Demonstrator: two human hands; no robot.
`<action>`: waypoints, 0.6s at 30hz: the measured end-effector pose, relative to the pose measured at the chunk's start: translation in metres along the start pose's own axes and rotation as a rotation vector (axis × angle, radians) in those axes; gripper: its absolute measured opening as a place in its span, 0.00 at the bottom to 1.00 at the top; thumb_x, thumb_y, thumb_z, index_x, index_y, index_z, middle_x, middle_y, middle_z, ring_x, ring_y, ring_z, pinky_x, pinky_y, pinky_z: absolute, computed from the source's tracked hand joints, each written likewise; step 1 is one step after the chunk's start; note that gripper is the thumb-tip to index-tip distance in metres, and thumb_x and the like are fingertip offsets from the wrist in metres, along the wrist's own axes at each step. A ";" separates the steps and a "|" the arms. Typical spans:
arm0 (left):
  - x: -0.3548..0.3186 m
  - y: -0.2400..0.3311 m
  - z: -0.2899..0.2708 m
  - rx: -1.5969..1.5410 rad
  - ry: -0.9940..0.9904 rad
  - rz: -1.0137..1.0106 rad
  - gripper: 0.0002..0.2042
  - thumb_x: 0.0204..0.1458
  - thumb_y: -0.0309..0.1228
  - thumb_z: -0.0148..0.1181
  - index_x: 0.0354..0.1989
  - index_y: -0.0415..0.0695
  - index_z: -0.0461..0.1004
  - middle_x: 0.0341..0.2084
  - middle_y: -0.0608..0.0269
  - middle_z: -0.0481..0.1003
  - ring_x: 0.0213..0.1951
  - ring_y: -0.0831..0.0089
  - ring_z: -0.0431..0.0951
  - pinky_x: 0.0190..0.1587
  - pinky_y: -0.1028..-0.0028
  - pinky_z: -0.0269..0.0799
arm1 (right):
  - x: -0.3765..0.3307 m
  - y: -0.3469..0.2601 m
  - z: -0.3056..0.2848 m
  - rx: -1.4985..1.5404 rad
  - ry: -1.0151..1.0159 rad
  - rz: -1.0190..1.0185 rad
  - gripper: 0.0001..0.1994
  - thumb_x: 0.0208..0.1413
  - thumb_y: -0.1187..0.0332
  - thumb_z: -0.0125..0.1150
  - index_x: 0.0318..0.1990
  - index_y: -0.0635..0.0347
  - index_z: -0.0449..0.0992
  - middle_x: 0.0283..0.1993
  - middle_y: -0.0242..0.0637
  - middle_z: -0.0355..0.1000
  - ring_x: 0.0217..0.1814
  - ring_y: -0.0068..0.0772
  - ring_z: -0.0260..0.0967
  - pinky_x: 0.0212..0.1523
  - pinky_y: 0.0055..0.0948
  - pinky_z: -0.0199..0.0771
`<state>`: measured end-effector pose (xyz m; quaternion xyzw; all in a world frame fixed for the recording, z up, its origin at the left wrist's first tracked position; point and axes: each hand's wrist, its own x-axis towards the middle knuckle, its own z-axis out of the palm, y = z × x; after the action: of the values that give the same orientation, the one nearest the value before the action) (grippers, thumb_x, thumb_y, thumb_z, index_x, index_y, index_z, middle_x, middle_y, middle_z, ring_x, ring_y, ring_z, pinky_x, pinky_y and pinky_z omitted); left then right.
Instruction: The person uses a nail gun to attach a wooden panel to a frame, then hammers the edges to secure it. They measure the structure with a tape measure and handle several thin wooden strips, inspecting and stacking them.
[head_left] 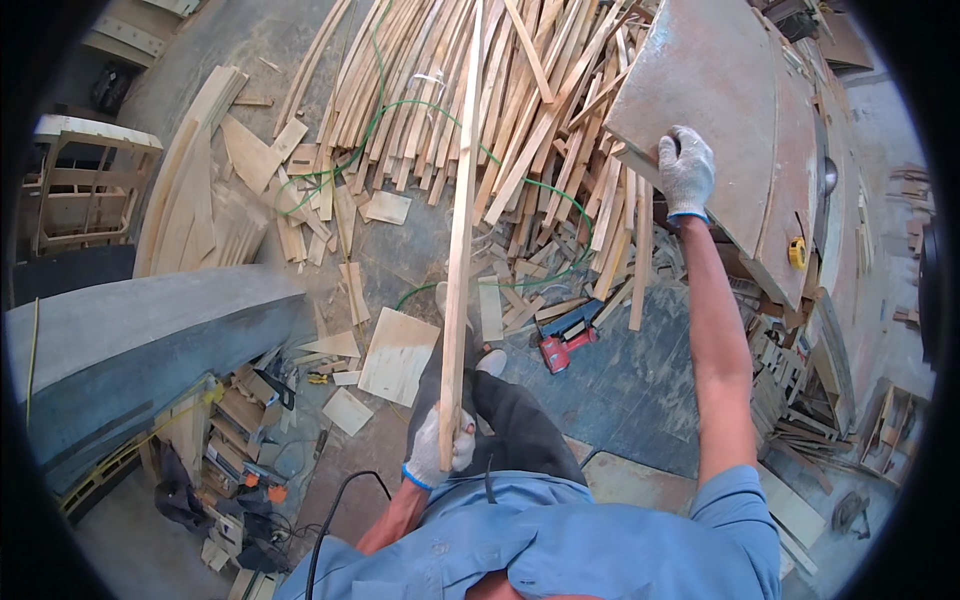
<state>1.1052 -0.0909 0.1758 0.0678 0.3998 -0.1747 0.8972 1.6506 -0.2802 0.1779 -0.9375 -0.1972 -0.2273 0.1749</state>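
A long, pale wooden strip (pixel 461 240) stands lengthwise in front of me, its near end at my waist. My left hand (pixel 428 446), in a light knitted glove with a blue cuff, is closed around it near that end. Out to the right, my gloved right hand (pixel 687 172) is curled at the near left edge of a large worn tabletop (pixel 715 90). Its fingers are bent in, and whatever may be inside them is hidden.
A big pile of wooden strips (pixel 420 120) covers the floor ahead, crossed by a green hose (pixel 575 205). A red nail gun (pixel 562 350) lies near my feet among offcuts. A yellow tape measure (pixel 797 252) sits on the tabletop. A grey-blue bench (pixel 160 330) stands left.
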 end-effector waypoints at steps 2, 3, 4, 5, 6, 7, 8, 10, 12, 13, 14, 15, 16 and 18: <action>0.015 0.006 0.012 0.211 0.152 0.102 0.33 0.66 0.61 0.34 0.39 0.39 0.69 0.14 0.66 0.59 0.12 0.76 0.57 0.14 0.74 0.55 | -0.011 -0.010 0.003 0.064 0.037 0.019 0.14 0.58 0.60 0.61 0.44 0.59 0.81 0.49 0.47 0.79 0.53 0.51 0.74 0.58 0.44 0.71; 0.026 0.011 0.020 0.280 0.158 0.142 0.29 0.67 0.58 0.37 0.39 0.40 0.70 0.16 0.67 0.62 0.13 0.76 0.60 0.14 0.74 0.58 | -0.022 -0.022 -0.008 0.151 0.014 0.085 0.15 0.60 0.59 0.59 0.46 0.60 0.81 0.49 0.48 0.78 0.54 0.51 0.74 0.59 0.43 0.71; 0.039 0.017 0.029 0.351 0.157 0.182 0.26 0.67 0.55 0.40 0.39 0.42 0.71 0.18 0.67 0.66 0.14 0.76 0.64 0.15 0.74 0.60 | -0.037 -0.030 -0.021 0.282 -0.008 0.169 0.15 0.62 0.60 0.58 0.48 0.61 0.80 0.49 0.49 0.78 0.54 0.52 0.74 0.58 0.42 0.71; 0.053 0.022 0.040 0.417 0.164 0.234 0.23 0.68 0.52 0.43 0.39 0.44 0.72 0.20 0.68 0.69 0.16 0.76 0.67 0.15 0.73 0.63 | -0.053 -0.040 -0.034 0.363 -0.054 0.210 0.15 0.64 0.61 0.57 0.49 0.63 0.80 0.48 0.48 0.79 0.53 0.49 0.75 0.57 0.40 0.72; 0.063 0.024 0.052 0.487 0.164 0.282 0.20 0.68 0.50 0.45 0.38 0.46 0.73 0.22 0.69 0.72 0.17 0.76 0.71 0.16 0.73 0.65 | -0.075 -0.040 -0.038 0.495 -0.015 0.252 0.14 0.66 0.61 0.56 0.47 0.63 0.80 0.43 0.39 0.79 0.45 0.36 0.75 0.50 0.35 0.73; 0.081 0.024 0.053 0.667 0.172 0.440 0.17 0.67 0.45 0.48 0.36 0.44 0.73 0.22 0.61 0.75 0.18 0.68 0.74 0.19 0.69 0.68 | -0.093 -0.053 -0.051 0.932 -0.216 0.595 0.14 0.67 0.60 0.56 0.45 0.62 0.80 0.38 0.30 0.75 0.39 0.22 0.70 0.42 0.28 0.71; 0.096 0.026 0.064 1.049 0.147 0.758 0.16 0.66 0.44 0.48 0.36 0.43 0.73 0.22 0.57 0.75 0.19 0.63 0.75 0.21 0.66 0.69 | -0.110 -0.060 -0.061 1.084 -0.270 0.671 0.14 0.67 0.59 0.57 0.43 0.60 0.80 0.35 0.26 0.71 0.36 0.17 0.65 0.38 0.24 0.68; 0.125 0.037 0.095 1.779 0.089 1.434 0.14 0.65 0.41 0.49 0.37 0.42 0.73 0.22 0.50 0.76 0.20 0.53 0.77 0.25 0.60 0.71 | -0.133 -0.094 -0.082 1.186 -0.322 0.786 0.15 0.68 0.57 0.55 0.43 0.60 0.80 0.36 0.29 0.75 0.37 0.22 0.70 0.40 0.27 0.72; 0.118 0.034 0.161 1.482 0.162 0.905 0.14 0.63 0.41 0.50 0.43 0.43 0.73 0.22 0.43 0.76 0.27 0.43 0.78 0.31 0.50 0.72 | -0.153 -0.104 -0.095 1.305 -0.379 0.982 0.18 0.69 0.53 0.53 0.49 0.58 0.79 0.44 0.33 0.79 0.44 0.28 0.76 0.43 0.34 0.77; 0.119 0.033 0.182 1.526 0.134 0.927 0.14 0.63 0.42 0.50 0.44 0.44 0.73 0.22 0.43 0.77 0.28 0.43 0.79 0.32 0.49 0.72 | -0.163 -0.104 -0.090 1.409 -0.354 0.997 0.21 0.69 0.50 0.51 0.51 0.59 0.77 0.45 0.35 0.79 0.45 0.30 0.77 0.44 0.38 0.78; 0.123 0.031 0.199 1.569 0.107 0.949 0.14 0.63 0.42 0.50 0.46 0.45 0.72 0.22 0.44 0.77 0.29 0.43 0.80 0.33 0.48 0.72 | -0.171 -0.102 -0.092 1.427 -0.323 1.082 0.23 0.70 0.48 0.49 0.52 0.61 0.75 0.43 0.38 0.79 0.42 0.32 0.77 0.44 0.39 0.79; 0.132 0.029 0.209 1.631 0.089 0.923 0.16 0.63 0.43 0.50 0.50 0.46 0.73 0.28 0.42 0.79 0.32 0.43 0.81 0.34 0.50 0.74 | -0.177 -0.096 -0.094 1.477 -0.346 1.143 0.23 0.70 0.48 0.49 0.53 0.62 0.74 0.42 0.39 0.79 0.40 0.33 0.77 0.42 0.38 0.79; 0.140 0.025 0.207 1.651 0.058 0.934 0.16 0.63 0.43 0.50 0.52 0.46 0.72 0.30 0.41 0.79 0.34 0.43 0.81 0.35 0.49 0.74 | -0.182 -0.090 -0.090 1.540 -0.377 1.194 0.24 0.70 0.48 0.48 0.53 0.62 0.73 0.41 0.41 0.79 0.38 0.34 0.77 0.41 0.37 0.80; 0.156 0.019 0.203 1.688 0.003 0.956 0.18 0.63 0.43 0.50 0.54 0.47 0.72 0.34 0.38 0.78 0.36 0.43 0.80 0.37 0.49 0.74 | -0.194 -0.081 -0.089 1.502 -0.313 1.235 0.24 0.69 0.47 0.49 0.54 0.60 0.72 0.40 0.42 0.78 0.35 0.35 0.76 0.35 0.35 0.80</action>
<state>1.3493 -0.1665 0.1960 0.8450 0.0742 -0.0208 0.5291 1.4238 -0.3043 0.1757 -0.5404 0.2129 0.2151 0.7851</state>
